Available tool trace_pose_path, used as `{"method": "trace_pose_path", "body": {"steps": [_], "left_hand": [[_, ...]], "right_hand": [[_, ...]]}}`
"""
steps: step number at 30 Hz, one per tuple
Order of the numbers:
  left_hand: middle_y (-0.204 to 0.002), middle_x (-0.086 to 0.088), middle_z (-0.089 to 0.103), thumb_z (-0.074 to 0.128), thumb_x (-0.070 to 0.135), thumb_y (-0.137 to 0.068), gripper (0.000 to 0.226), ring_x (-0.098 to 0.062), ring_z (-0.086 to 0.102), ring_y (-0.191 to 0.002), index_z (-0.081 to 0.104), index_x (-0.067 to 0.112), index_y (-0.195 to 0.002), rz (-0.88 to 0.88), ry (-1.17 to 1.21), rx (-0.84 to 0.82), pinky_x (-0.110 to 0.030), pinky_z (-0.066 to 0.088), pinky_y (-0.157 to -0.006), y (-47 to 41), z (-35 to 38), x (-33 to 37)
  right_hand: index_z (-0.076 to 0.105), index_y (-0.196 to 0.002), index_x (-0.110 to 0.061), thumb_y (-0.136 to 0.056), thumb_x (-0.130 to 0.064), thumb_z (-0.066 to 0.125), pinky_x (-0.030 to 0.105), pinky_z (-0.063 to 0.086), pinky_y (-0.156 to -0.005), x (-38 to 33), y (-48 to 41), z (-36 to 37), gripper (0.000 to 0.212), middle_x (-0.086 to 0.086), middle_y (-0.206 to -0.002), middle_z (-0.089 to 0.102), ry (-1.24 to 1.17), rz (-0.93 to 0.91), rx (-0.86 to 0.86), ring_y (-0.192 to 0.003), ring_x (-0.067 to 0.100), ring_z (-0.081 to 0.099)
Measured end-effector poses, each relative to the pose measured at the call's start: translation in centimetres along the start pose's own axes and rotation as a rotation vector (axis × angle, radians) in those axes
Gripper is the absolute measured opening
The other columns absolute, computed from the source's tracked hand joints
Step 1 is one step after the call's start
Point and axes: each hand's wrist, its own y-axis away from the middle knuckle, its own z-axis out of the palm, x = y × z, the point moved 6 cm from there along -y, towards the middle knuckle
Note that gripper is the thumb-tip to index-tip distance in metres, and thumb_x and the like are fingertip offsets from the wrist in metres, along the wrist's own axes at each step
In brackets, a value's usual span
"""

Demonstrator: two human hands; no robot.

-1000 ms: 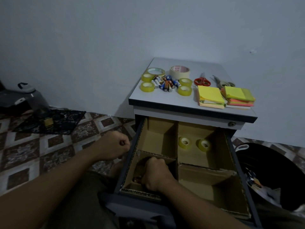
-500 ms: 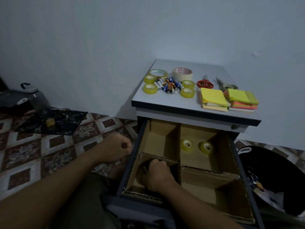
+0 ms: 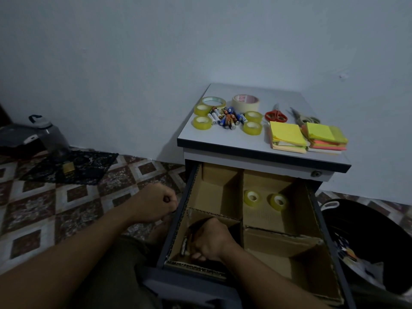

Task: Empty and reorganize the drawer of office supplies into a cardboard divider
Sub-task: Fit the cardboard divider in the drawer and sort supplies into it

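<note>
The cabinet's drawer (image 3: 172,239) is pulled out, and a cardboard divider (image 3: 276,236) splits it into four compartments. My right hand (image 3: 211,240) reaches into the near-left compartment with its fingers curled down over batteries; one battery (image 3: 184,248) shows beside the fingers. My left hand (image 3: 157,201) is a closed fist just outside the drawer's left edge, with nothing visible in it. Two yellow tape rolls (image 3: 252,197) lie in the far-right compartment. On the cabinet top (image 3: 223,141) lie a pile of batteries (image 3: 227,118), several tape rolls (image 3: 201,122), two scissors (image 3: 276,115) and sticky-note stacks (image 3: 286,134).
A black bin (image 3: 367,230) with paper scraps stands right of the drawer. On the tiled floor to the left are a dark cloth (image 3: 71,166), a water bottle (image 3: 51,134) and a dark bag. The cabinet stands against the white wall.
My right hand has shifted slightly inside the near-left compartment, and a battery now shows beside its fingers. My left fist has stayed next to the drawer edge.
</note>
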Motion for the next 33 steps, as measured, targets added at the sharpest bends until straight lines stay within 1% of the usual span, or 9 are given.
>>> {"method": "trace_pose_path", "body": {"steps": [3, 9, 13, 16, 22, 26, 29, 32, 33], "left_hand": [[-0.078, 0.008, 0.072, 0.062, 0.018, -0.092, 0.018, -0.003, 0.066, -0.071, 0.074, 0.020, -0.078, 0.002, -0.009, 0.006, -0.020, 0.053, -0.068, 0.0, 0.0, 0.1], [-0.078, 0.009, 0.072, 0.062, 0.019, -0.093, 0.019, 0.001, 0.064, -0.071, 0.073, 0.022, -0.077, 0.005, -0.013, 0.001, -0.008, 0.046, -0.062, 0.0, 0.0, -0.1], [-0.079, 0.007, 0.073, 0.061, 0.024, -0.095, 0.019, -0.001, 0.066, -0.069, 0.073, 0.025, -0.079, -0.012, 0.003, -0.011, -0.019, 0.054, -0.068, 0.0, 0.0, -0.4], [-0.080, 0.006, 0.073, 0.061, 0.024, -0.095, 0.019, -0.004, 0.067, -0.070, 0.073, 0.025, -0.080, -0.020, -0.008, -0.019, -0.026, 0.057, -0.072, 0.0, 0.0, -0.5], [-0.080, 0.009, 0.072, 0.062, 0.023, -0.094, 0.019, 0.000, 0.064, -0.073, 0.073, 0.026, -0.078, -0.007, -0.036, -0.004, -0.023, 0.055, -0.072, 0.1, -0.3, 0.2], [-0.082, 0.011, 0.070, 0.064, 0.024, -0.093, 0.014, -0.001, 0.064, -0.076, 0.075, 0.023, -0.083, -0.003, -0.025, 0.063, -0.026, 0.056, -0.075, 0.0, -1.9, 1.2], [-0.077, 0.009, 0.069, 0.066, 0.020, -0.090, 0.013, 0.002, 0.062, -0.071, 0.074, 0.020, -0.081, 0.004, 0.048, 0.168, -0.011, 0.047, -0.061, -0.5, -4.3, 2.5], [-0.079, 0.008, 0.070, 0.069, 0.020, -0.090, 0.004, 0.000, 0.063, -0.072, 0.072, 0.022, -0.087, 0.072, 0.130, 0.237, -0.012, 0.048, -0.061, -1.5, -6.8, 4.6], [-0.082, 0.008, 0.069, 0.071, 0.021, -0.089, 0.002, -0.001, 0.063, -0.072, 0.071, 0.023, -0.090, 0.091, 0.143, 0.262, -0.010, 0.048, -0.062, -2.0, -7.6, 5.3]], "right_hand": [[0.067, -0.115, -0.004, -0.081, -0.019, 0.074, 0.025, 0.048, -0.080, 0.1, 0.1, 0.4, 0.038, 0.015, -0.117, 0.068, 0.096, -0.004, -0.041, -0.111, 0.030, 0.064], [0.065, -0.113, -0.010, -0.084, -0.035, 0.069, 0.020, 0.047, -0.073, -0.5, 0.2, 1.0, 0.039, 0.009, -0.113, 0.067, 0.260, -0.054, -0.027, -0.100, 0.024, 0.066], [0.066, -0.108, -0.008, -0.087, -0.039, 0.062, 0.023, 0.049, -0.077, -0.7, 0.5, 0.8, 0.038, 0.012, -0.113, 0.068, 0.254, -0.070, -0.037, -0.101, 0.028, 0.065], [0.060, -0.087, -0.012, -0.080, -0.051, 0.064, 0.026, 0.044, -0.073, -0.9, 0.5, 1.2, 0.040, 0.014, -0.105, 0.067, 0.294, -0.092, -0.089, -0.097, 0.032, 0.064], [0.062, -0.113, -0.008, -0.089, -0.034, 0.064, 0.036, 0.053, -0.093, -1.5, 0.9, 0.7, 0.036, 0.019, -0.121, 0.061, 0.363, -0.110, -0.039, -0.111, 0.036, 0.060], [0.065, -0.112, -0.008, -0.086, -0.032, 0.065, 0.032, 0.055, -0.086, -3.1, 1.9, -0.3, 0.036, 0.016, -0.114, 0.065, 0.361, -0.148, -0.128, -0.104, 0.031, 0.064], [0.067, -0.108, -0.010, -0.090, -0.028, 0.065, 0.036, 0.058, -0.086, -4.9, 3.7, -3.5, 0.025, 0.013, -0.105, 0.069, 0.328, -0.182, -0.169, -0.097, 0.026, 0.067], [0.062, -0.093, -0.024, -0.093, -0.025, 0.064, 0.024, 0.058, -0.072, -7.1, 5.5, -8.7, 0.002, 0.000, -0.090, 0.070, 0.226, -0.286, -0.077, -0.079, 0.010, 0.069], [0.061, -0.091, -0.027, -0.094, -0.025, 0.063, 0.021, 0.057, -0.068, -7.8, 5.7, -10.8, 0.004, -0.002, -0.087, 0.068, 0.216, -0.321, -0.010, -0.076, 0.005, 0.067]]}}
